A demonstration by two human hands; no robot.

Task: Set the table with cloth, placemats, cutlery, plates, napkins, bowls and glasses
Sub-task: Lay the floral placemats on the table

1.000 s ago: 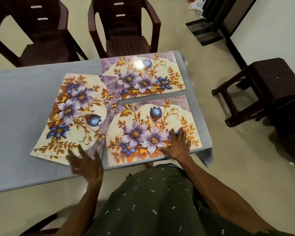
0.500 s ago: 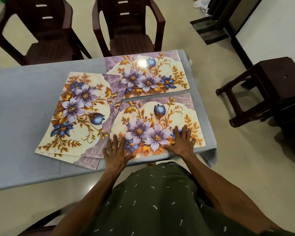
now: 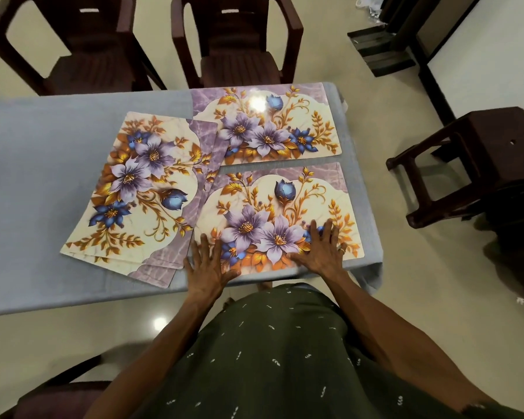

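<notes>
On the bench's grey cloth [image 3: 43, 182], a tilted stack of floral placemats [image 3: 139, 192] lies left. Next, the left hand [image 3: 208, 267] and right hand [image 3: 322, 252] press flat, fingers straight, gripping nothing, on the near placemat [image 3: 285, 213]. Another placemat [image 3: 270, 125] lies beyond it.

Both hands, left hand [image 3: 208, 267] and right hand [image 3: 322, 251], lie flat on the flowery placemat [image 3: 280, 219]; a placemat stack [image 3: 139, 192] sits just left of them.
</notes>
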